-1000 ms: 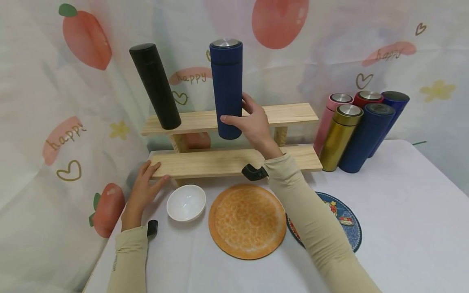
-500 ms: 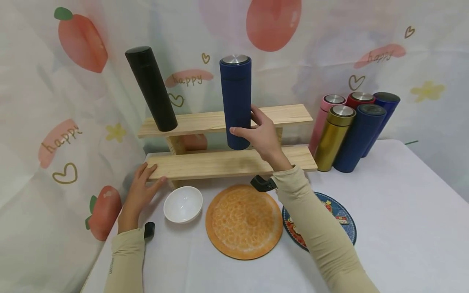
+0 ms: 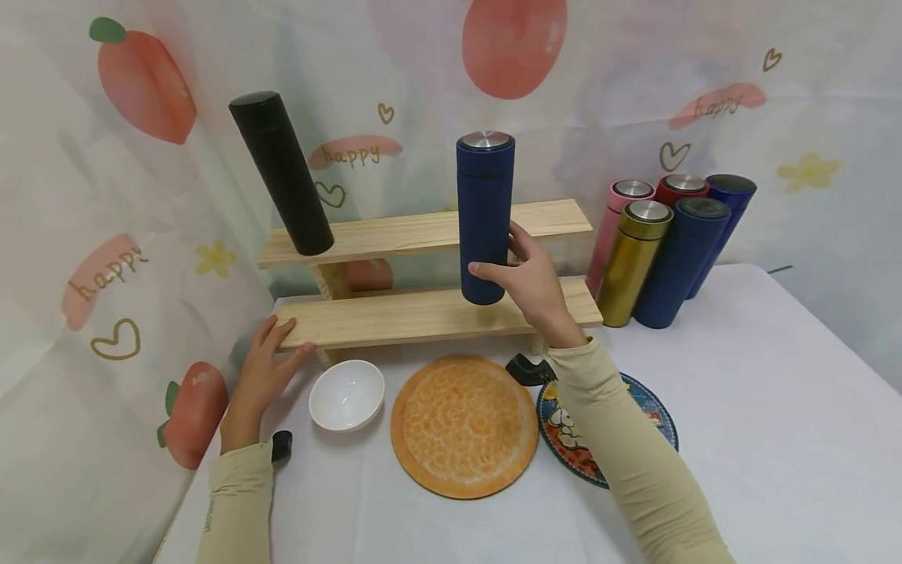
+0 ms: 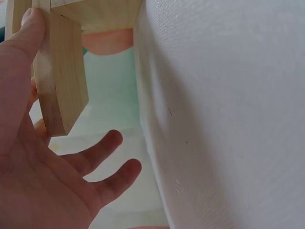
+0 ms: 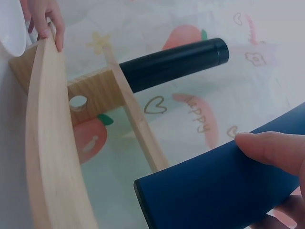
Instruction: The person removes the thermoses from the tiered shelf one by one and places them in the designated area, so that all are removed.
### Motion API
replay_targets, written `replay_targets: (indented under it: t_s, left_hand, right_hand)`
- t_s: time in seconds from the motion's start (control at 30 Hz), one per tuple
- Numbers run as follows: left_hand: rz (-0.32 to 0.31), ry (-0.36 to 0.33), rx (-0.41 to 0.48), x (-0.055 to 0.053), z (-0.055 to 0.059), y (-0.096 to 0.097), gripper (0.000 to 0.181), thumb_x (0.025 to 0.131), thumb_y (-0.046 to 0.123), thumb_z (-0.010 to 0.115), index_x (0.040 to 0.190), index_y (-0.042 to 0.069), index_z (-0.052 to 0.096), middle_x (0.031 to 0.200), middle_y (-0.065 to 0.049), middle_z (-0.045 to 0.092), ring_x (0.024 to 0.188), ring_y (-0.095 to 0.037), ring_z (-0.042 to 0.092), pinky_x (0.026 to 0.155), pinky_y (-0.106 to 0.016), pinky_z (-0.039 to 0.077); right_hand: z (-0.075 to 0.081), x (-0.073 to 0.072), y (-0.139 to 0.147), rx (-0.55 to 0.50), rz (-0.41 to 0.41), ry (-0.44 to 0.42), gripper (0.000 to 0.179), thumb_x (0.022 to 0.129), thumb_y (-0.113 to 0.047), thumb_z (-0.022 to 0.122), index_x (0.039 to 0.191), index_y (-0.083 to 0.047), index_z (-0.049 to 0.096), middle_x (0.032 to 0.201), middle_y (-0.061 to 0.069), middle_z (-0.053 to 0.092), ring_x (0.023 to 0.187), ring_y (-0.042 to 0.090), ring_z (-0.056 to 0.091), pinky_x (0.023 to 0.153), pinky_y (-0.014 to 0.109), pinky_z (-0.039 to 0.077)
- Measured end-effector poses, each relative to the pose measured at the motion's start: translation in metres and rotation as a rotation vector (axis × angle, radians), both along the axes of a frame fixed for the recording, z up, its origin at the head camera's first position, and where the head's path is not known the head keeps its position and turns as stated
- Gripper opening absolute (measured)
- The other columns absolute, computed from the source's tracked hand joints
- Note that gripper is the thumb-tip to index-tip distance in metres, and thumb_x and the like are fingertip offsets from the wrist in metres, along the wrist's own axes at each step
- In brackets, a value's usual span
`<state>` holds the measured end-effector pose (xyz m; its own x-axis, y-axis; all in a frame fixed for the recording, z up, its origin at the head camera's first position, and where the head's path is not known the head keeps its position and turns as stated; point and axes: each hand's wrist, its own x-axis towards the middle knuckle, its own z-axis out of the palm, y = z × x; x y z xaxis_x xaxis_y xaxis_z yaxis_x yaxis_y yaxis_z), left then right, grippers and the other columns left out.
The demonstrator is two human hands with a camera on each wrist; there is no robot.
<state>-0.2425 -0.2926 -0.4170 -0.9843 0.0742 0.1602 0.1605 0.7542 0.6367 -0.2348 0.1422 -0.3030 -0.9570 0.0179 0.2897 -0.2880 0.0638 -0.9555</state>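
One bottle (image 3: 483, 207) is navy with a silver lid (image 3: 486, 139), another bottle (image 3: 285, 172) black, the shelf (image 3: 395, 317) pale tan, the bowl (image 3: 347, 395) white, the mat (image 3: 463, 427) mottled orange, the backdrop (image 3: 430, 70) printed with red fruit (image 3: 146, 88).

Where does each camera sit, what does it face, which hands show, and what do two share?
Head: on the head, facing forward and down at the shelf; left hand, right hand, sleeves show.
Left wrist: on that wrist, facing the shelf's end; left hand only.
Right wrist: on that wrist, facing the held bottle; both hands.
Shared, head and right wrist: black bottle.
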Motion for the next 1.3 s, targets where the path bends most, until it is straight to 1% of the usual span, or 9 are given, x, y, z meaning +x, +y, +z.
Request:
replay_targets:
  t_s: [0.2, 0.4, 0.6, 0.83, 1.0, 1.13, 1.3]
  left_hand:
    - [0.008, -0.009, -0.004, 0.001, 0.0, -0.001, 0.079, 0.106, 0.047, 0.068, 0.165, 0.004, 0.037, 0.175, -0.024, 0.013, 0.155, -0.055, 0.021, 0.12, -0.072, 0.023]
    - [0.017, -0.025, -0.001, 0.001, 0.0, 0.001, 0.082, 0.106, 0.05, 0.067, 0.167, 0.006, 0.035, 0.176, -0.022, 0.011, 0.156, -0.055, 0.02, 0.12, -0.073, 0.022]
    - [0.02, -0.024, 0.002, 0.0, -0.001, 0.002, 0.083, 0.105, 0.052, 0.067, 0.167, 0.007, 0.035, 0.176, -0.022, 0.011, 0.156, -0.055, 0.02, 0.12, -0.074, 0.022]
    - [0.019, -0.035, 0.001, 0.0, 0.001, 0.002, 0.083, 0.106, 0.051, 0.067, 0.167, 0.007, 0.034, 0.176, -0.022, 0.01, 0.156, -0.055, 0.019, 0.12, -0.073, 0.022]
    - [0.017, -0.03, 0.003, 0.001, 0.003, 0.001, 0.082, 0.106, 0.05, 0.067, 0.167, 0.006, 0.034, 0.176, -0.023, 0.01, 0.155, -0.056, 0.02, 0.12, -0.074, 0.022]
    - [0.016, -0.028, 0.001, 0.002, 0.004, 0.001, 0.082, 0.106, 0.049, 0.067, 0.167, 0.006, 0.034, 0.176, -0.024, 0.01, 0.155, -0.057, 0.02, 0.119, -0.074, 0.022]
    - [0.014, -0.039, 0.002, 0.002, 0.004, 0.001, 0.083, 0.106, 0.051, 0.067, 0.168, 0.007, 0.033, 0.176, -0.023, 0.008, 0.155, -0.057, 0.02, 0.119, -0.074, 0.023]
  right_hand:
    - [-0.005, 0.008, 0.014, 0.052, -0.065, -0.035, 0.091, 0.091, -0.016, 0.085, 0.168, -0.011, 0.036, 0.165, 0.013, 0.046, 0.15, 0.031, 0.046, 0.118, 0.052, 0.041]
    - [-0.009, 0.014, 0.027, 0.104, -0.097, -0.048, 0.092, 0.093, -0.022, 0.085, 0.169, -0.013, 0.034, 0.165, 0.012, 0.045, 0.15, 0.032, 0.045, 0.12, 0.054, 0.038]
    - [-0.007, 0.02, 0.037, 0.128, -0.112, -0.041, 0.091, 0.094, -0.023, 0.084, 0.169, -0.014, 0.033, 0.167, 0.011, 0.043, 0.152, 0.032, 0.042, 0.121, 0.056, 0.036]
    - [0.001, 0.026, 0.048, 0.1, -0.118, -0.026, 0.093, 0.093, -0.017, 0.084, 0.169, -0.012, 0.032, 0.167, 0.013, 0.043, 0.151, 0.036, 0.043, 0.12, 0.059, 0.037]
    - [0.007, 0.031, 0.057, 0.082, -0.14, -0.017, 0.092, 0.094, -0.015, 0.084, 0.17, -0.015, 0.032, 0.169, 0.01, 0.04, 0.153, 0.036, 0.041, 0.12, 0.06, 0.036]
    - [0.011, 0.037, 0.066, 0.07, -0.168, 0.003, 0.086, 0.094, -0.012, 0.083, 0.168, -0.016, 0.038, 0.166, 0.01, 0.045, 0.148, 0.038, 0.047, 0.118, 0.061, 0.039]
    - [0.015, 0.044, 0.079, 0.07, -0.204, 0.007, 0.084, 0.094, -0.012, 0.084, 0.166, -0.02, 0.042, 0.162, 0.011, 0.051, 0.14, 0.033, 0.053, 0.115, 0.057, 0.044]
